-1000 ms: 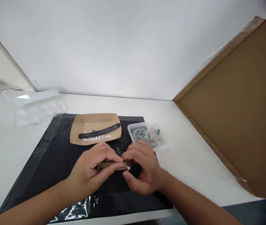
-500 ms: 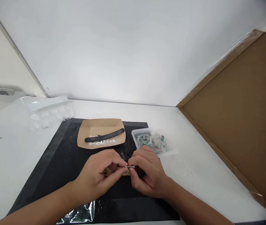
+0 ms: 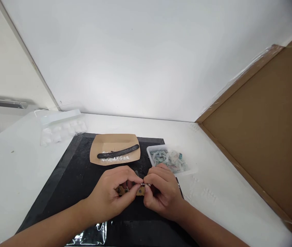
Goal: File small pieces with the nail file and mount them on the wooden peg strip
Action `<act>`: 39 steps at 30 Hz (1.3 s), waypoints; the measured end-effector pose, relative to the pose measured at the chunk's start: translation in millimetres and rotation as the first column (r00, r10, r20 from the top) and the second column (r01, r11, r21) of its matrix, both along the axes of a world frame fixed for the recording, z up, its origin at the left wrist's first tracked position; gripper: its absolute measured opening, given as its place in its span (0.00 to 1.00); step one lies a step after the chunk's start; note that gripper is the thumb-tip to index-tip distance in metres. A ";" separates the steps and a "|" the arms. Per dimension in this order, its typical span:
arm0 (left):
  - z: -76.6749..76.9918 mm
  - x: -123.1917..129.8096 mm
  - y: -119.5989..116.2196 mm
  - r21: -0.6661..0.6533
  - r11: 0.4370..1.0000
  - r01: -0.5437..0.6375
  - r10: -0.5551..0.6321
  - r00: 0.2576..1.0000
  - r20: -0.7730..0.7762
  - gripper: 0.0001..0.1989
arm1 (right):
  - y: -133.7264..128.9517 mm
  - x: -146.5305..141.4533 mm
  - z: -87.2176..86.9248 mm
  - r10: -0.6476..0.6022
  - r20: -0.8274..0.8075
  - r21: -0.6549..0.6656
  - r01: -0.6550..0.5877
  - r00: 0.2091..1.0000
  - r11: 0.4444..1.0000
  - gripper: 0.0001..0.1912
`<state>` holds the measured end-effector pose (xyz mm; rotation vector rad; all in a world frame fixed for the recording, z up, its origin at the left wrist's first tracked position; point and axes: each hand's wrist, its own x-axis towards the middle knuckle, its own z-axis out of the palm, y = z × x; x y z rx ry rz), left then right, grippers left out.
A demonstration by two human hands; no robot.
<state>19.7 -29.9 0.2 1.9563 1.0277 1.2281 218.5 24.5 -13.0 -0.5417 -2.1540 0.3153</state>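
Being pinched by left hand [image 3: 115, 192] and right hand [image 3: 163, 192], metallic piece [image 3: 145, 184], lower centre, black mat [image 3: 144, 156] exposed between tray [image 3: 116, 138] and tub [image 3: 156, 147] edges

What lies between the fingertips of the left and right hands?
A small metallic piece lies between the left hand and right hand, in the head view.

No lettering, number or sign can be read.

The table [image 3: 105, 119] is white and the mat [image 3: 66, 178] black. By the mat's far edge, the paper tray [image 3: 117, 138] is light brown and the nail file [image 3: 117, 151] black with grey smudges. The tiny stick [image 3: 145, 184] looks silvery, the strip [image 3: 140, 191] yellow-brown with dark spots.
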 end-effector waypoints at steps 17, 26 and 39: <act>-4.4 4.0 -2.3 -0.018 0.996 -0.092 0.092 0.996 -0.003 0.07 | -8.9 -7.2 4.9 -0.109 0.019 0.054 0.108 0.994 0.993 0.11; -4.6 3.3 -2.4 0.136 0.981 -0.135 0.142 0.989 -0.042 0.06 | -8.4 -6.3 1.9 -0.102 0.053 0.050 0.099 0.993 0.994 0.12; -6.8 1.4 -2.4 0.207 0.964 -0.169 0.190 0.978 -0.086 0.07 | -8.6 -5.3 2.5 -0.110 0.075 0.058 0.106 0.991 0.993 0.12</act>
